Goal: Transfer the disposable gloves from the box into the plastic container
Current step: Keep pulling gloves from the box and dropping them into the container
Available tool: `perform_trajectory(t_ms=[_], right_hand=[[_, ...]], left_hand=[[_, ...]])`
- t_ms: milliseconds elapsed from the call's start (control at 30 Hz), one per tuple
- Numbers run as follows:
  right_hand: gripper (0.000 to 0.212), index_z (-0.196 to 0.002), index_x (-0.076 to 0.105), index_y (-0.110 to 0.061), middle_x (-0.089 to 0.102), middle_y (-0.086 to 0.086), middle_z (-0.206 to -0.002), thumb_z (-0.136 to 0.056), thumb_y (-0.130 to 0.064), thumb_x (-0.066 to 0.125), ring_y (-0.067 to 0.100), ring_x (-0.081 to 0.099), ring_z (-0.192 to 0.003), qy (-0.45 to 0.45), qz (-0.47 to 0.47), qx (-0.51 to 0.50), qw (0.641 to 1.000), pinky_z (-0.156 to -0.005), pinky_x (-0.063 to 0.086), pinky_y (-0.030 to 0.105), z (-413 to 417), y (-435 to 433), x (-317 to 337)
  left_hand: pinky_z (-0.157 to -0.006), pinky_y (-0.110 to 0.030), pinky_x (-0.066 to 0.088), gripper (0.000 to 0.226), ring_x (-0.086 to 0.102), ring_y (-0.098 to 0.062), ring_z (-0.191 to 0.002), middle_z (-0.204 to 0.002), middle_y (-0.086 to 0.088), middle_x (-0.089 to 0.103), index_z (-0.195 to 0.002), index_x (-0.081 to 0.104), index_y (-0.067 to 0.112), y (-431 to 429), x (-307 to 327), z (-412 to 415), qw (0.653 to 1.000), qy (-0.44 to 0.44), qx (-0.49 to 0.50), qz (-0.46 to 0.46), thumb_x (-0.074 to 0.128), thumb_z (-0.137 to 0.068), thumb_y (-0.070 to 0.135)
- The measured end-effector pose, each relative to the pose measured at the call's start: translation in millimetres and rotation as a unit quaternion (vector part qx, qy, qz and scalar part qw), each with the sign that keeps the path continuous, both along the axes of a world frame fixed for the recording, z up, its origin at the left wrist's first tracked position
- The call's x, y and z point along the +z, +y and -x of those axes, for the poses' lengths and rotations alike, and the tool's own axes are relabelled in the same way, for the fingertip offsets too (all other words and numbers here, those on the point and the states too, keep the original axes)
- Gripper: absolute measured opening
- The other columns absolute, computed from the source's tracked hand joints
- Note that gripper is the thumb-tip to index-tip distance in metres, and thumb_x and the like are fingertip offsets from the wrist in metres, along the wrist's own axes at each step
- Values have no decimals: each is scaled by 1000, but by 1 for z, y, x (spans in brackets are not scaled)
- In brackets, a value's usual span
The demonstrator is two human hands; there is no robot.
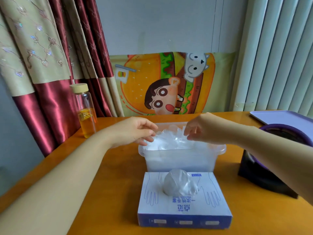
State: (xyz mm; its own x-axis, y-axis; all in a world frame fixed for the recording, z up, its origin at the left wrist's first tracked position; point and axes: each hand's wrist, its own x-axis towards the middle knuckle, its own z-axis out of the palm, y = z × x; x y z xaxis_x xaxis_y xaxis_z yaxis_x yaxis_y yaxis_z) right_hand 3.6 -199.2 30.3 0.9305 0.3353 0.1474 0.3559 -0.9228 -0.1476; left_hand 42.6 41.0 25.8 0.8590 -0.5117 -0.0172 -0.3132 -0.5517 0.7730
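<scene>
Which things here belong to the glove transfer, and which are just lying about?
Job: white-and-blue cardboard glove box; clear plastic container; thin clear disposable gloves; left hand; right hand.
Lying about: glass bottle of orange liquid; flat lilac tray; purple-rimmed black object.

Plastic container (181,160) on table (110,175) — clear gloves (171,141) heaped inside, pinched by left hand (137,131) and right hand (203,131); glove box (183,209) just in front.
</scene>
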Motion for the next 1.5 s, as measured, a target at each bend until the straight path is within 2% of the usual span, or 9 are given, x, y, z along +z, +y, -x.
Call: perform_trajectory(t_ms=[167, 300, 433, 533, 700, 800, 1167, 1333, 1500], right_hand=[[16, -99, 69, -25, 65, -18, -83, -86, -34, 66, -2, 63, -75, 91, -19, 35, 995, -68, 48, 7, 50, 12, -13], [42, -114, 55, -27, 61, -15, -97, -80, -48, 69, 3, 59, -85, 148, 17, -5, 989, -69, 45, 11, 61, 14, -51], [37, -108, 60, -18, 60, -9, -92, -80, -40, 71, 8, 58, -79, 112, -57, -36, 991, -65, 46, 13, 62, 18, -77], [20, -96, 69, -15, 63, -7, -86, -84, -30, 70, 6, 59, -72, 85, -132, -45, 987, -61, 47, 13, 62, 18, -88], [19, -87, 72, -18, 70, -5, -81, -92, -29, 58, 14, 66, -73, 68, -285, -103, 950, -60, 50, 16, 69, 10, -104], [17, -97, 73, -18, 71, -9, -87, -92, -24, 58, 2, 65, -73, 32, -371, -92, 923, -63, 49, 8, 71, 14, -98], [24, -110, 70, -14, 69, -2, -110, -97, -19, 50, 3, 57, -85, -110, -212, -25, 971, -69, 39, -1, 64, 25, -54], [23, -102, 72, -11, 71, 4, -96, -96, -19, 52, 16, 60, -82, -188, -214, -36, 958, -67, 40, 17, 57, 26, -28], [25, -106, 69, -6, 62, -5, -89, -98, -19, 49, 6, 53, -72, -242, -253, -47, 936, -60, 34, 0, 54, 32, -1]], left_hand=[[-68, -16, 55, 9, 68, 1, -77, -95, 11, 67, -99, 63, 27, -10, -20, 33, 998, -25, -38, -47, 63, -92, 22], [-84, -17, 50, 38, 60, 0, -96, -109, 17, 58, -119, 55, 34, -25, -52, 51, 984, -84, -53, -149, 70, -84, 37], [-94, -25, 48, 63, 53, -3, -110, -128, 16, 52, -135, 43, 34, -33, -76, 61, 979, -96, -56, -173, 72, -80, 44], [-86, -21, 47, 60, 53, -3, -105, -130, 16, 54, -135, 44, 34, -34, -95, 71, 979, -117, -56, -159, 70, -81, 45], [-97, -32, 49, 70, 53, -5, -116, -132, 15, 54, -139, 41, 34, -31, -114, 74, 987, -126, -12, -96, 74, -78, 44], [-97, -33, 50, 67, 53, -6, -116, -132, 16, 54, -137, 42, 35, -33, -115, 76, 990, -115, -7, -85, 75, -78, 40], [-82, -20, 48, 38, 56, -7, -97, -120, 5, 61, -124, 52, 27, -37, -103, 86, 985, -136, -31, -102, 65, -89, 34], [-85, -21, 49, 45, 55, -6, -102, -121, 10, 58, -128, 47, 29, -37, -103, 84, 984, -126, -40, -117, 65, -88, 39], [-84, -19, 51, 66, 57, -7, -108, -129, 13, 55, -141, 34, 33, -34, -103, 77, 985, -97, -30, -141, 66, -84, 47]])
